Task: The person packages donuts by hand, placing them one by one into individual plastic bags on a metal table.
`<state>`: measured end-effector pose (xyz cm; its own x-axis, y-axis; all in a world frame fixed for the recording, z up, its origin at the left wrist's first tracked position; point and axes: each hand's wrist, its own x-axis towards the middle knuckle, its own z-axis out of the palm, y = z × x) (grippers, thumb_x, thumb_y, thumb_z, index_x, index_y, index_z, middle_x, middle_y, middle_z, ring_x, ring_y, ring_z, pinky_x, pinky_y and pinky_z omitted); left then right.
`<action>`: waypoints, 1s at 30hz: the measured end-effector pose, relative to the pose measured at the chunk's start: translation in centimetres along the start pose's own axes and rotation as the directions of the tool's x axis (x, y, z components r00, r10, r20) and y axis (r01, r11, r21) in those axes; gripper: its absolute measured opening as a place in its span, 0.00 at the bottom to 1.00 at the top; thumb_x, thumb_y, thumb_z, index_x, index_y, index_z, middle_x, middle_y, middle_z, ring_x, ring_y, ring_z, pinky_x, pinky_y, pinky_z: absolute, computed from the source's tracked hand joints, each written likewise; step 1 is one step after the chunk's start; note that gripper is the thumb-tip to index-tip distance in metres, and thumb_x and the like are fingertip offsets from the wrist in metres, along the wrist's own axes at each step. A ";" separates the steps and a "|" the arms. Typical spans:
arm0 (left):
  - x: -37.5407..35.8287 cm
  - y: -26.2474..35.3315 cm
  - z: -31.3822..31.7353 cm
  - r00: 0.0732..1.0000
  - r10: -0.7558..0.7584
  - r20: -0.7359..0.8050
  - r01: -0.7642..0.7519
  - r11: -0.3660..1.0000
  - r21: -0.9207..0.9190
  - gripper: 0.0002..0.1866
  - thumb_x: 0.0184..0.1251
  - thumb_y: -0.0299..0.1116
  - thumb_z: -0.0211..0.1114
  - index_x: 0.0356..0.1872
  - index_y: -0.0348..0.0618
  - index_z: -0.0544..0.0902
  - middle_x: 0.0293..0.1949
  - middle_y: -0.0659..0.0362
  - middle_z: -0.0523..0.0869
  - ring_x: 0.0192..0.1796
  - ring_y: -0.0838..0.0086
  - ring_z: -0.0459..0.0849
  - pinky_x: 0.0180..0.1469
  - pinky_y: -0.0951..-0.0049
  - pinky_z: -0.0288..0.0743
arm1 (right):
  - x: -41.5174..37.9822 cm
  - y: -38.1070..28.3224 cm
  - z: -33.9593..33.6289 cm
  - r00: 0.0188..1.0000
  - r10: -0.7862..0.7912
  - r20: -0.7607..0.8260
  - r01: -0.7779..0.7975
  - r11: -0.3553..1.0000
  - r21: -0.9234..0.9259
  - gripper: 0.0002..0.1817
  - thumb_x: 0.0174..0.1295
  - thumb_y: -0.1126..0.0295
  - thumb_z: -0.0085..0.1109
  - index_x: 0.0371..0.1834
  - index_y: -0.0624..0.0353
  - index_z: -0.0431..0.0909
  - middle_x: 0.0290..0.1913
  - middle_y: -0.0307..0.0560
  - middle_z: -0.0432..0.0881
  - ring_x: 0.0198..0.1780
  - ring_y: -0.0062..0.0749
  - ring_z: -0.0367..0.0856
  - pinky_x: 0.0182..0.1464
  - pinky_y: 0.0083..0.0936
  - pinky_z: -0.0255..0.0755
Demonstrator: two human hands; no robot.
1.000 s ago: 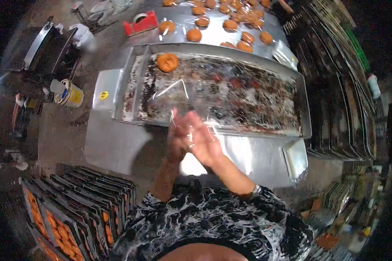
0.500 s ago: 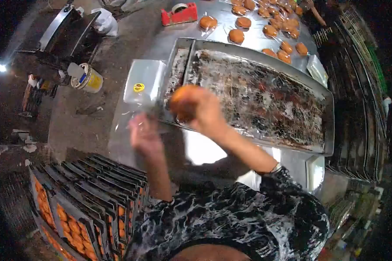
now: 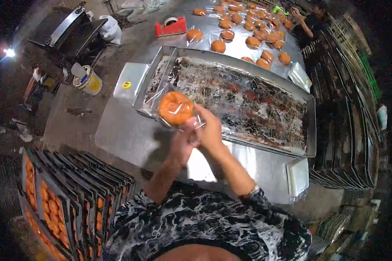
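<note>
Both hands, left hand [image 3: 181, 145] and right hand [image 3: 210, 130], pinch with clenched fingers the neck of a clear bag [image 3: 161, 98] holding an orange bun [image 3: 175, 108], above the tray [image 3: 311, 126] near the surface's front edge. A loose pinch could let the bun slip out.

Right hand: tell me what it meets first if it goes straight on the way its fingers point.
The right hand already touches the bagged orange bun; past that, probably the big metal tray's near-left corner, though depth is unclear.

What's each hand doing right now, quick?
Left hand: closed on the clear bag holding the orange bun.
Right hand: closed on the same bag's end.
</note>
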<state>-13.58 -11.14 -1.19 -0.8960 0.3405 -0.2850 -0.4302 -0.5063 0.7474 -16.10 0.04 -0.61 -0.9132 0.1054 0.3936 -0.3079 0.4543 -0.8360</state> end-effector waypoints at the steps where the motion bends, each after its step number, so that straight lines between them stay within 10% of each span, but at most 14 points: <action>1: -1.7 -1.0 0.2 0.999 -0.044 -0.004 0.044 0.995 -0.088 0.20 0.65 0.46 0.46 0.48 0.39 0.68 0.44 0.54 0.73 0.48 0.68 0.72 0.49 0.66 0.70 | 1.0 2.0 -1.4 0.999 0.053 0.004 -0.053 0.998 -0.033 0.13 0.48 0.72 0.55 0.39 0.60 0.76 0.36 0.53 0.78 0.35 0.39 0.78 0.36 0.29 0.72; 3: -3.9 -1.3 -0.5 0.988 -0.148 -0.031 0.147 0.988 -0.045 0.22 0.64 0.44 0.49 0.53 0.39 0.67 0.45 0.54 0.74 0.46 0.68 0.74 0.49 0.67 0.69 | 6.2 4.8 -5.2 0.983 -0.044 -0.180 0.059 0.995 0.075 0.08 0.50 0.74 0.49 0.23 0.65 0.78 0.22 0.54 0.78 0.25 0.46 0.77 0.31 0.31 0.70; 5: -7.2 -1.9 -1.8 0.994 -0.079 -0.068 0.076 0.996 -0.050 0.22 0.63 0.44 0.51 0.53 0.41 0.67 0.44 0.56 0.75 0.43 0.71 0.75 0.46 0.70 0.69 | 13.4 6.5 -7.7 0.929 -0.092 -0.359 -0.051 0.929 -0.368 0.09 0.51 0.71 0.50 0.27 0.67 0.76 0.27 0.57 0.77 0.28 0.44 0.75 0.32 0.36 0.66; 6: -8.9 -2.4 -3.0 0.994 -0.058 -0.089 0.058 0.998 -0.003 0.22 0.63 0.43 0.51 0.53 0.40 0.67 0.44 0.57 0.76 0.43 0.73 0.75 0.46 0.71 0.70 | 16.7 7.3 -7.6 0.887 -0.204 -0.413 0.094 0.958 -0.271 0.14 0.53 0.66 0.53 0.37 0.67 0.74 0.36 0.60 0.77 0.37 0.45 0.75 0.39 0.33 0.67; 12: -24.8 -0.9 -11.4 0.846 0.202 -0.494 -0.104 0.970 0.219 0.18 0.62 0.39 0.53 0.50 0.40 0.71 0.41 0.61 0.77 0.39 0.79 0.75 0.41 0.79 0.69 | 4.8 -2.8 9.8 0.958 -0.259 0.124 0.251 0.965 0.070 0.25 0.52 0.62 0.57 0.50 0.69 0.68 0.49 0.60 0.72 0.49 0.45 0.71 0.52 0.32 0.63; 13: -29.2 -1.2 -13.4 0.845 0.225 -0.485 -0.105 0.959 0.262 0.17 0.62 0.38 0.53 0.47 0.40 0.73 0.40 0.61 0.77 0.38 0.79 0.75 0.40 0.79 0.69 | -0.3 -5.2 14.1 0.879 -0.183 0.440 0.056 0.957 0.285 0.23 0.51 0.64 0.57 0.47 0.68 0.70 0.45 0.59 0.75 0.45 0.42 0.75 0.47 0.30 0.67; 16: -40.6 -2.4 -14.3 0.772 0.299 -0.560 -0.192 0.951 0.242 0.13 0.61 0.37 0.54 0.40 0.39 0.78 0.37 0.61 0.78 0.38 0.79 0.74 0.40 0.79 0.68 | -14.8 -17.9 21.4 0.621 -0.398 0.675 0.150 0.906 0.395 0.17 0.50 0.65 0.59 0.40 0.65 0.75 0.37 0.57 0.78 0.34 0.38 0.79 0.38 0.27 0.71; 18: -48.0 -4.6 -15.5 0.384 0.257 -0.887 -0.071 0.966 0.249 0.15 0.61 0.39 0.54 0.40 0.38 0.77 0.36 0.59 0.78 0.40 0.75 0.73 0.43 0.76 0.67 | -22.3 -29.8 23.6 0.380 -0.699 0.605 0.234 0.706 0.668 0.15 0.51 0.69 0.57 0.41 0.65 0.75 0.38 0.56 0.77 0.37 0.43 0.78 0.38 0.28 0.71; 22: -57.0 -6.4 -19.4 0.277 0.291 -0.916 -0.237 0.944 0.228 0.16 0.60 0.42 0.54 0.41 0.40 0.77 0.38 0.57 0.78 0.43 0.72 0.73 0.46 0.73 0.65 | -30.4 -46.3 28.3 0.079 -0.927 0.365 0.294 0.372 0.880 0.18 0.51 0.61 0.56 0.40 0.62 0.75 0.40 0.54 0.77 0.44 0.47 0.73 0.47 0.34 0.67; 26: -65.2 -5.7 -23.0 -0.110 0.238 -0.965 -0.425 0.867 0.262 0.17 0.60 0.43 0.54 0.41 0.41 0.76 0.39 0.58 0.78 0.43 0.72 0.74 0.45 0.74 0.65 | -45.3 -62.1 33.7 -0.166 -0.983 0.082 0.251 0.038 0.967 0.21 0.46 0.63 0.58 0.41 0.67 0.70 0.36 0.56 0.75 0.42 0.48 0.72 0.45 0.38 0.66; 27: -67.0 -6.8 -22.9 -0.205 0.214 -0.955 -0.456 0.843 0.287 0.17 0.60 0.44 0.54 0.41 0.41 0.76 0.39 0.58 0.78 0.43 0.72 0.74 0.45 0.74 0.65 | -49.5 -65.1 35.2 -0.178 -0.976 0.127 0.371 0.053 0.927 0.24 0.45 0.64 0.58 0.44 0.67 0.68 0.36 0.56 0.76 0.43 0.47 0.72 0.45 0.37 0.66; 28: -67.8 -2.8 -25.2 -0.300 0.187 -0.935 -0.481 0.817 0.318 0.17 0.60 0.44 0.54 0.41 0.42 0.76 0.39 0.59 0.78 0.43 0.72 0.74 0.45 0.74 0.65 | -53.9 -67.5 37.3 -0.003 -0.999 0.038 0.557 0.030 0.830 0.25 0.44 0.65 0.58 0.44 0.67 0.67 0.36 0.55 0.76 0.42 0.45 0.73 0.44 0.36 0.66; 29: -67.1 -11.4 -20.5 -0.392 0.151 -0.908 -0.503 0.791 0.349 0.17 0.59 0.44 0.54 0.42 0.42 0.76 0.39 0.59 0.78 0.44 0.72 0.74 0.45 0.74 0.65 | -57.5 -68.8 39.8 0.153 -0.985 -0.079 0.714 0.055 0.698 0.25 0.44 0.66 0.58 0.45 0.66 0.66 0.35 0.54 0.76 0.42 0.43 0.74 0.43 0.35 0.67; 30: -68.9 -11.2 -20.9 -0.476 0.111 -0.872 -0.520 0.764 0.382 0.17 0.59 0.44 0.54 0.42 0.42 0.76 0.39 0.59 0.78 0.44 0.72 0.74 0.45 0.74 0.65 | -59.1 -69.8 41.3 0.079 -0.989 0.128 0.653 0.149 0.743 0.20 0.45 0.67 0.56 0.41 0.66 0.68 0.33 0.52 0.77 0.40 0.40 0.75 0.41 0.33 0.68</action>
<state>50.68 -45.50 -2.40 0.2830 -0.9095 -0.3046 0.1797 -0.2617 0.9483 48.36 -74.41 18.67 0.1978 -0.5539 0.8088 -0.8400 -0.5211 -0.1515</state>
